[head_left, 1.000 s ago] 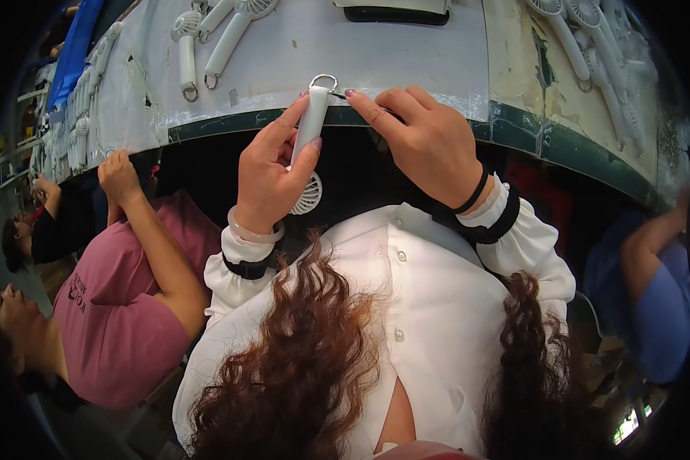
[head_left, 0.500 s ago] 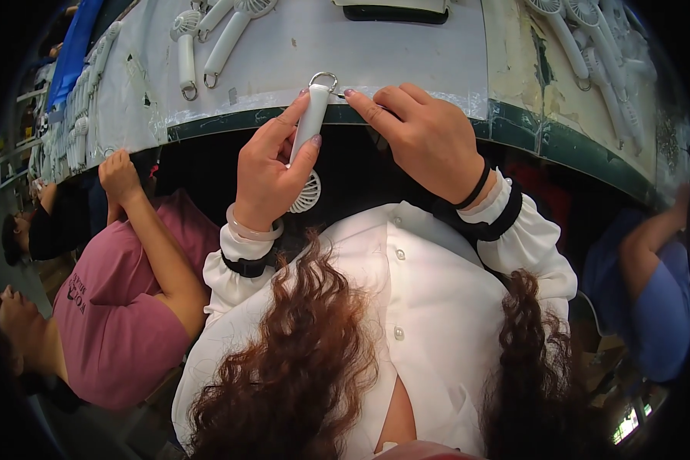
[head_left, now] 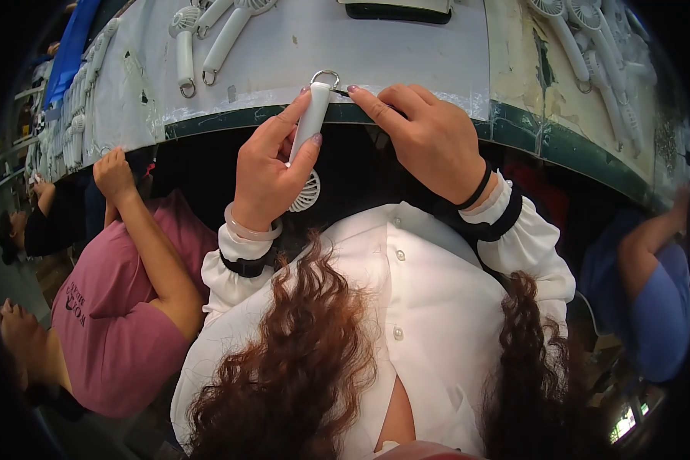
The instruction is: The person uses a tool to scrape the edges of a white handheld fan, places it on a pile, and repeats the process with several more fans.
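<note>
A white handheld fan (head_left: 312, 123) is held in my left hand (head_left: 268, 172), fingers wrapped around its handle. Its round, slatted head (head_left: 307, 193) points down toward me, partly hidden by the hand. At the upper end of the handle stands a metal ring (head_left: 326, 75). My right hand (head_left: 437, 142) is closed in a pinch on a thin dark piece (head_left: 340, 93), whose tip meets the handle's end just beside the ring. Most of that piece is hidden, so its kind is unclear. Both hands are in front of the table's near edge.
On the white tabletop (head_left: 284, 65), several fans (head_left: 184, 50) lie at the back left and more fans (head_left: 594, 46) at the right. A dark-edged tray-like object (head_left: 397, 12) is at the far middle. Co-workers in a pink shirt (head_left: 123, 322) and a blue one (head_left: 652, 307) sit either side.
My right hand has shifted very slightly right, and more of the thin dark piece shows. The fan and my left hand are almost still. The co-worker at left has moved a little.
</note>
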A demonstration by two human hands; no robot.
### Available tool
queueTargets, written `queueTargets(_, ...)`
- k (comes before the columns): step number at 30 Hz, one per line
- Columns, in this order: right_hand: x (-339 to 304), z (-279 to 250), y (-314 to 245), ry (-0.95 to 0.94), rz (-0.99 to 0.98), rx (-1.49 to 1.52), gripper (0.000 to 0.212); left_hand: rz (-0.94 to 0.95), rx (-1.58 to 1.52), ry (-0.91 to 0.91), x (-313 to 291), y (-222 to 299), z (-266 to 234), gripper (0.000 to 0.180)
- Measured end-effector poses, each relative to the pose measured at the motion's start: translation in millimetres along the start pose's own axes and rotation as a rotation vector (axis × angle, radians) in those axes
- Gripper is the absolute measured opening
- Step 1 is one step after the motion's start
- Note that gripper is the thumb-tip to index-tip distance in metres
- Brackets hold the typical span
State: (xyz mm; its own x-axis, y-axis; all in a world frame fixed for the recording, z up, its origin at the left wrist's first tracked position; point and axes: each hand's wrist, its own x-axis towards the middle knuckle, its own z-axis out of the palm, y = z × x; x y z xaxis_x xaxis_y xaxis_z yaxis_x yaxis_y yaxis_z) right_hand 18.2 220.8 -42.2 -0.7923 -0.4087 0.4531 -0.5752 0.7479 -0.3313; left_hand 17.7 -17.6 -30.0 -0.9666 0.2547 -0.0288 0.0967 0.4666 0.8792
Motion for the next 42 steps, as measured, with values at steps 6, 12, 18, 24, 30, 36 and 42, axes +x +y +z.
queueTargets(6, -1.9, 1.0, -0.4, 0.011, -0.005, -0.006, 0.059, 0.014, 0.024, -0.003, -0.7, -1.8, 0.3, 0.055)
queueTargets(12, -0.1, -1.3, -1.2, -0.023, -0.01, 0.01, 0.056, 0.02, 0.031, 0.0, -1.1, -1.5, 1.2, 0.055)
queueTargets(18, 0.8, -3.5, -3.1, -0.056, -0.02, -0.04, 0.055, 0.003, -0.028, 0.006, -1.3, -2.8, 2.3, 0.055)
queueTargets(24, -3.5, 2.6, -8.2, -0.011, -0.062, -0.226, 0.055, -0.101, -0.248, -0.061, -2.3, -1.6, 1.4, 0.054)
queueTargets(30, -3.8, 6.2, -4.2, 0.129, 0.024, -0.181, 0.055, -0.137, -0.455, -0.111, -1.6, -4.2, -1.4, 0.056)
queueTargets(36, 2.0, 6.0, 2.1, 0.149, 0.258, 0.308, 0.05, -0.09, -0.45, -0.143, -5.6, -3.0, -3.7, 0.056)
queueTargets(42, -0.1, -4.1, 8.9, 0.137, 0.18, 0.286, 0.044, 0.115, -0.105, -0.044, -5.1, -2.1, -1.5, 0.056)
